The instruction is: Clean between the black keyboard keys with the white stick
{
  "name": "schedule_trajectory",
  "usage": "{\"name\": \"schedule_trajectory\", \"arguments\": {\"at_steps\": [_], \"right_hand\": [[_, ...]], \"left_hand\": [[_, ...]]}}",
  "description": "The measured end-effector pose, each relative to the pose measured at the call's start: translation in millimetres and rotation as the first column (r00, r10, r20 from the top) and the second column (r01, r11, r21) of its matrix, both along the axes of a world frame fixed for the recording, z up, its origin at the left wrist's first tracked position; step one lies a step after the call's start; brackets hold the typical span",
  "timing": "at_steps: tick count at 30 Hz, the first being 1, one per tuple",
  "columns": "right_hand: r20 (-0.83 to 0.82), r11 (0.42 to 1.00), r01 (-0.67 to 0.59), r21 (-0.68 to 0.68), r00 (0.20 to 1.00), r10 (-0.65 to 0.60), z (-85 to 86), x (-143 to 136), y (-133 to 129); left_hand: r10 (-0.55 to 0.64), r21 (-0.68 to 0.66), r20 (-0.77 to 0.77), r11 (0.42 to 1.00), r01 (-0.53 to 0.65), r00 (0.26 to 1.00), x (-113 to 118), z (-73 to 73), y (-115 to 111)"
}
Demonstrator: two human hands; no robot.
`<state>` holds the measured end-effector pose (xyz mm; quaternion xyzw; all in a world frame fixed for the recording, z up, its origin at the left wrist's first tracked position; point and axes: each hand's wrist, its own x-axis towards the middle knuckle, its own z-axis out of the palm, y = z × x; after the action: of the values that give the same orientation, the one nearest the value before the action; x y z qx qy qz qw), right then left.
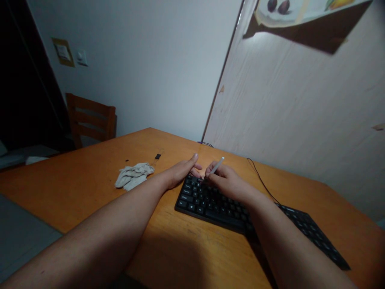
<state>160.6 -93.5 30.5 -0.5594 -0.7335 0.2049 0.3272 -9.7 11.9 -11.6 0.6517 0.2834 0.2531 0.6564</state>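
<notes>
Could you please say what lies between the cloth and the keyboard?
In the head view, the left hand and forearm lie between the cloth and the keyboard.

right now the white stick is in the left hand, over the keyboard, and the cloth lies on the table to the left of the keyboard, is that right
Not quite: the head view shows the white stick in the right hand, not the left hand. It is over the keyboard, and the cloth lies on the table to its left.
</notes>
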Motion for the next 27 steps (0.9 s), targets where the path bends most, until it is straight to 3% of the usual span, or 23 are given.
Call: {"name": "schedule_trajectory", "arguments": {"at_steps": [6, 9, 12, 15, 19, 27], "right_hand": [[0.237, 0.992, 0.125, -0.016, 0.964, -0.117, 20.3, 6, -7], [0.301, 0.967, 0.254, 0.035, 0.92, -0.252, 26.0, 11, -8], [0.19, 0.944, 0.31, 0.115, 0.926, -0.327, 25.8, 12, -7], [-0.019, 0.966, 0.249, 0.076, 0.969, -0.248, 19.3, 11, -3], [-0.26, 0.993, 0.112, -0.023, 0.959, -0.114, 6.2, 4, 2], [-0.36, 0.998, 0.013, -0.057, 0.932, -0.033, -9.0, -4, 5]], "left_hand": [[0.04, 0.036, -0.024, 0.999, -0.039, 0.999, -1, -0.4, -1], [0.037, 0.033, -0.013, 0.999, -0.036, 0.999, -1, -2.4, 1], [0.039, 0.033, -0.01, 0.999, -0.038, 0.999, 0, -3.9, 3], [0.065, 0.037, -0.009, 0.997, -0.065, 0.998, 0, -2.7, 2], [0.105, 0.03, -0.013, 0.994, -0.105, 0.994, 1, 2.1, -3], [0.059, -0.006, 0.028, 0.998, -0.058, 0.998, 3, 1.4, -1]]}}
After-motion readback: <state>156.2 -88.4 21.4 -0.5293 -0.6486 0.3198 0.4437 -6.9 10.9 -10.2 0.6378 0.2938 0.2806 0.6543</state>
